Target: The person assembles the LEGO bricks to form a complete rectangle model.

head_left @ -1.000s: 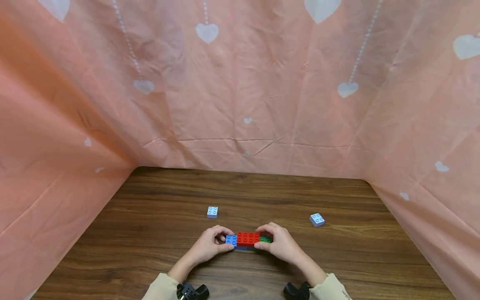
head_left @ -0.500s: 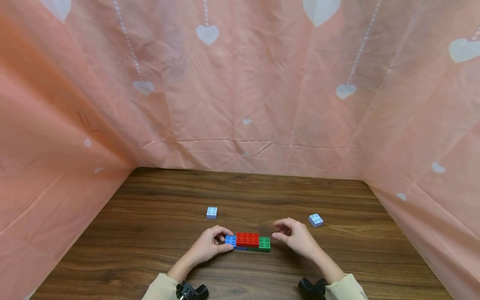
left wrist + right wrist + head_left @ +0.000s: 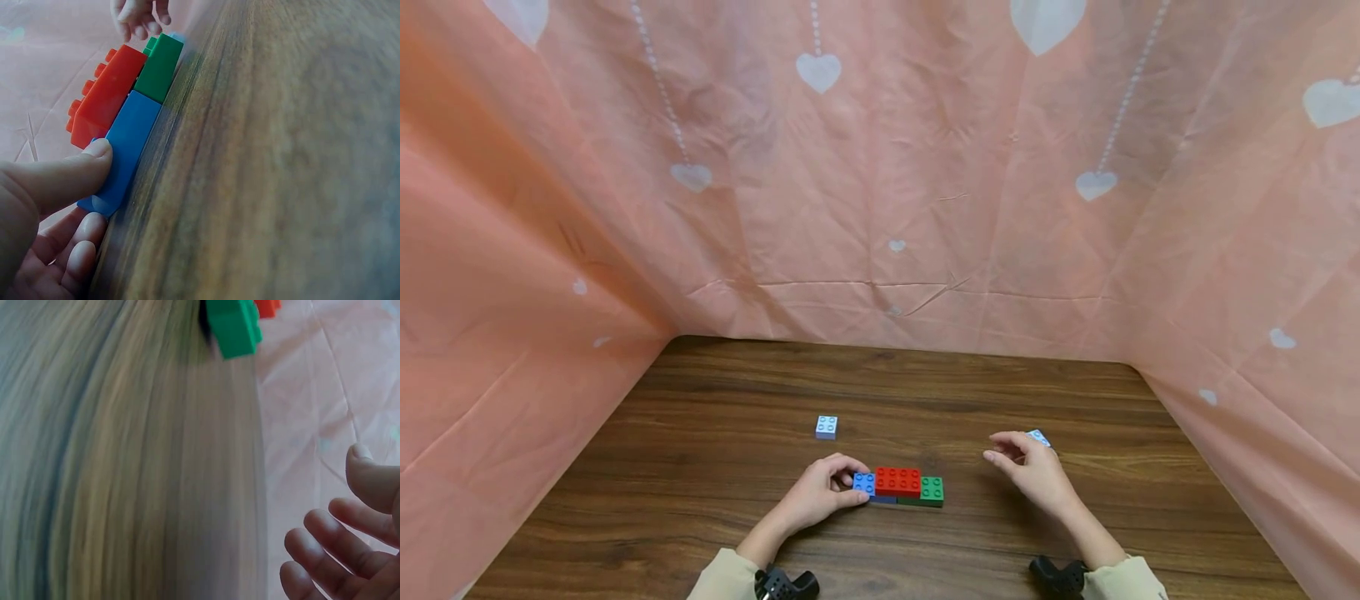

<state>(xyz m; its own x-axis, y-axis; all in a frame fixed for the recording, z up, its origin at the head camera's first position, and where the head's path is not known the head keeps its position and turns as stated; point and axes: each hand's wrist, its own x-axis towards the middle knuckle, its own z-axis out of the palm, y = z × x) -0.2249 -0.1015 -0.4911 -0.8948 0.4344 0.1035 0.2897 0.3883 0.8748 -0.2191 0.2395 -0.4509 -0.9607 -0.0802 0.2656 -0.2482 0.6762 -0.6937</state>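
A red building brick (image 3: 898,481) sits across the tops of a blue brick (image 3: 863,482) and a green brick (image 3: 932,490), which lie end to end on the table. My left hand (image 3: 811,498) holds the blue brick at its left end; in the left wrist view the thumb presses the near side of the blue brick (image 3: 132,134) and the fingers curl by its end. Off to the right, my right hand (image 3: 1036,473) is above the table with loosely bent fingers, holding nothing. It partly hides a pale blue brick (image 3: 1039,437) behind it.
Another pale blue brick (image 3: 826,427) lies beyond the joined bricks, towards the left. The wooden table (image 3: 722,417) is bounded at the back and sides by a pink curtain (image 3: 850,200) with white hearts. Black straps with devices circle both wrists.
My right hand has let go of the green end of the joined bricks and moved right, towards the right pale blue brick. The left hand and the joined bricks have stayed in place.
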